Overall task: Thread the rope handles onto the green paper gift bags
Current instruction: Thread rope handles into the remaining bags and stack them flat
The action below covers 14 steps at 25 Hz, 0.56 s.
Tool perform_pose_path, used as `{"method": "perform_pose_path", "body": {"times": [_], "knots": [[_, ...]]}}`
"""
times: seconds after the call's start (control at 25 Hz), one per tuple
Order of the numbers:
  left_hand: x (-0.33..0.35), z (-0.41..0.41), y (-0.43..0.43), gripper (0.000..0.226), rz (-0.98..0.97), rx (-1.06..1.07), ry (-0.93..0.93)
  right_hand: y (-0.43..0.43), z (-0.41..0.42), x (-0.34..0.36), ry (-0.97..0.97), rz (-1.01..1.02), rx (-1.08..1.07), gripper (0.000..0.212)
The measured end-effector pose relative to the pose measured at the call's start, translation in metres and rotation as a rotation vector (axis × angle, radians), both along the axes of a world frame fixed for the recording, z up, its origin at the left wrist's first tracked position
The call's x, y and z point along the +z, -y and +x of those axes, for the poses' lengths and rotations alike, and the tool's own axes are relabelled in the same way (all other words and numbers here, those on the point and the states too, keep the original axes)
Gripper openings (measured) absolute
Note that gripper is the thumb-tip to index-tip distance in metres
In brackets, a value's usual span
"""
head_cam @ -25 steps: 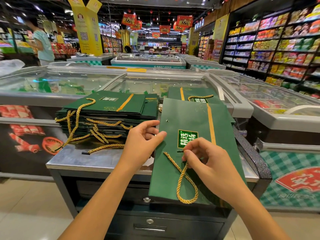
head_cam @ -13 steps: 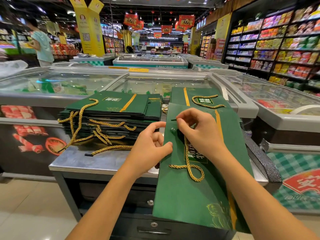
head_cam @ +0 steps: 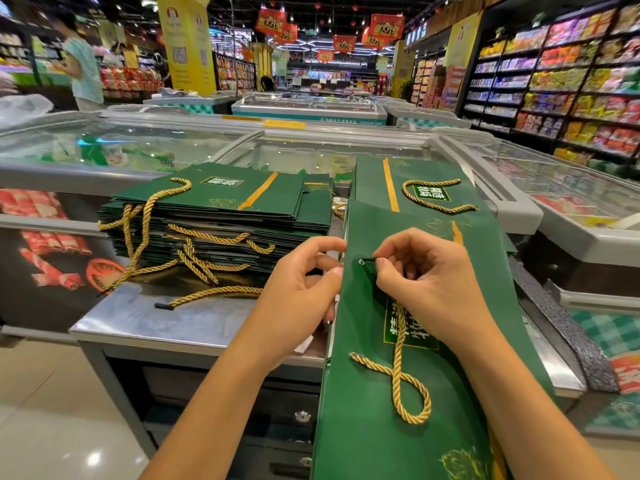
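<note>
My right hand (head_cam: 429, 282) pinches rope (head_cam: 401, 368) tip at bag (head_cam: 381, 427) eyelet (head_cam: 362, 261) (rest looped loose); left hand (head_cam: 294, 299) grips bag edge.

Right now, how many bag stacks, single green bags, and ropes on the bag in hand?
Bag stack: 1
Single green bags: 2, bag in hand and bag beyond
Gold rope on bag in hand: 1
Total: 4

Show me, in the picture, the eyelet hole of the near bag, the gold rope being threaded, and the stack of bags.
eyelet hole (head_cam: 362, 261), head view, on its ring.
gold rope (head_cam: 396, 374), head view, where the loop crosses.
stack of bags (head_cam: 214, 192), head view, top bag's face.
</note>
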<state>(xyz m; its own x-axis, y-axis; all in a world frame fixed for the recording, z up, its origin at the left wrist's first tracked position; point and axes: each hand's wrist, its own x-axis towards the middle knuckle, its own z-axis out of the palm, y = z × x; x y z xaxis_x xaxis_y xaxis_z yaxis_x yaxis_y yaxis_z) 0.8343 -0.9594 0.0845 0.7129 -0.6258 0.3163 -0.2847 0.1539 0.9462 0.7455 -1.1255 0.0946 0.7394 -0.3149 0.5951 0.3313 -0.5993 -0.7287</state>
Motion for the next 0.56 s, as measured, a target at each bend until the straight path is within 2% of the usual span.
{"method": "perform_pose_path", "body": {"times": [0.56], "knots": [[-0.0044,0.0018,-0.0019,0.031,-0.065,0.041,0.104,-0.0019,-0.0012,-0.0027,0.049,0.030,0.062,0.015]]}}
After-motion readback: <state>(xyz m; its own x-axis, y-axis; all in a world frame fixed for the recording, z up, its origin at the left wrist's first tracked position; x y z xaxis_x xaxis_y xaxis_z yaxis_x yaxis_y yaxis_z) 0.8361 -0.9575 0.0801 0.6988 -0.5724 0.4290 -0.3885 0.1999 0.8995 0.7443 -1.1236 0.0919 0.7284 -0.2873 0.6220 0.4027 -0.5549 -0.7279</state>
